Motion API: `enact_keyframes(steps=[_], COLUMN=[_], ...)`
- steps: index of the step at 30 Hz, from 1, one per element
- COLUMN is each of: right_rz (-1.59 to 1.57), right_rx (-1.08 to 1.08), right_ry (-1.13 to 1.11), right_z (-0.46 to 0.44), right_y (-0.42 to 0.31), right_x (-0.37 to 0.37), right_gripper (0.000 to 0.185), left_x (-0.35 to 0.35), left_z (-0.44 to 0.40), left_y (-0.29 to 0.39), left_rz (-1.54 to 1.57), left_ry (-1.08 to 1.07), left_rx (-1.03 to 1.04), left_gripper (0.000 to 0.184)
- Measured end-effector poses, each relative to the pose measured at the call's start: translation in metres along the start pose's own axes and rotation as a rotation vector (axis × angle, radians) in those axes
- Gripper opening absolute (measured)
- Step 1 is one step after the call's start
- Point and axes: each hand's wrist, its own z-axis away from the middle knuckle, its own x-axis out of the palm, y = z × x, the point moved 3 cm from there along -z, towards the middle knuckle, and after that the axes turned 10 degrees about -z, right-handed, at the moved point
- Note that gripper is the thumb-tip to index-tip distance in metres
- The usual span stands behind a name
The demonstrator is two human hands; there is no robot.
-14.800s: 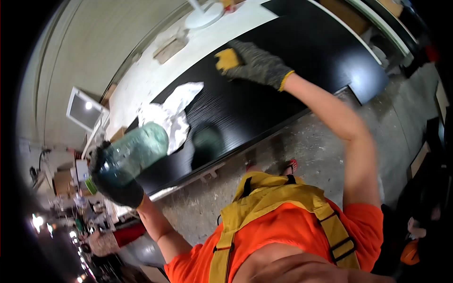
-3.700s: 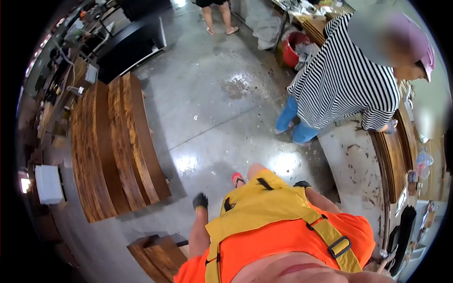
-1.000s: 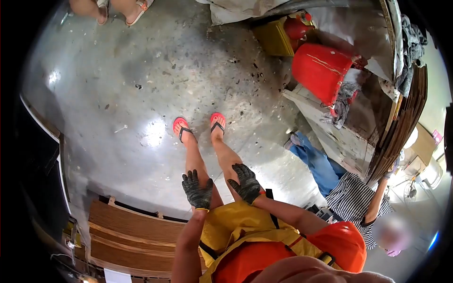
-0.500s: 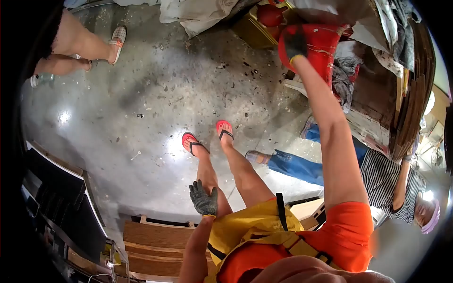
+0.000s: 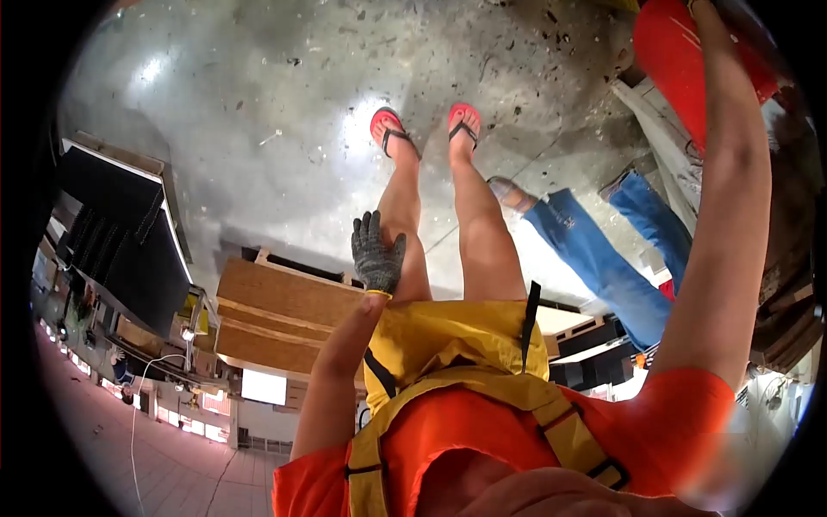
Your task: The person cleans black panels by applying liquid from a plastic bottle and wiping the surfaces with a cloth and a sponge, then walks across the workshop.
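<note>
My left hand (image 5: 377,257), in a dark grey knitted glove with a yellow cuff, hangs in front of my left shin with its fingers stretched out and nothing in it. My right arm reaches to the upper right, toward a red, smooth, curved object (image 5: 674,69) with pale scratches. Only the wrist end of my right hand (image 5: 694,5) shows at the top edge; its fingers are cut off, so its grip cannot be seen.
Brown wooden boards (image 5: 280,302) lie at the left behind a black panel (image 5: 116,233) with a pale edge. A person in blue jeans (image 5: 594,258) stands close on my right. The concrete floor (image 5: 258,112) carries specks and scraps.
The view has swung so that the red object and my right hand sit higher and farther right, the hand mostly leaving the frame. My left hand stays open.
</note>
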Motion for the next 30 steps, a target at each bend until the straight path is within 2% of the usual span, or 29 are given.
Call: enact_keyframes(steps=[2,3,6,8,30], right_rz=[-0.196,-0.528,-0.196,-0.112,0.217], right_rx=[0.02,0.123,0.069,0.045,-0.118], right_ry=[-0.042,-0.157,-0.081,-0.052,0.08], right_z=[-0.009,-0.007,-0.001,0.004,0.069], right_y=[0.012,0.011,0.009,0.007,-0.018], right_x=[-0.004,-0.001,0.002,0.008,0.027], right_gripper=[0.028,0.025,0.025,0.024,0.022], left_x=[0.003,0.004,0.001,0.006,0.006], left_z=[0.002,0.001,0.002,0.002,0.003], left_y=[-0.003,-0.003,-0.003,-0.007,-0.009], left_rz=[-0.003,-0.002,0.013,0.015,0.094], left_ry=[-0.03,-0.04,-0.069,-0.085,-0.073], left_rx=[-0.008,-0.012,-0.013,-0.017,-0.015], left_gripper=[0.063,0.063,0.064,0.063,0.063])
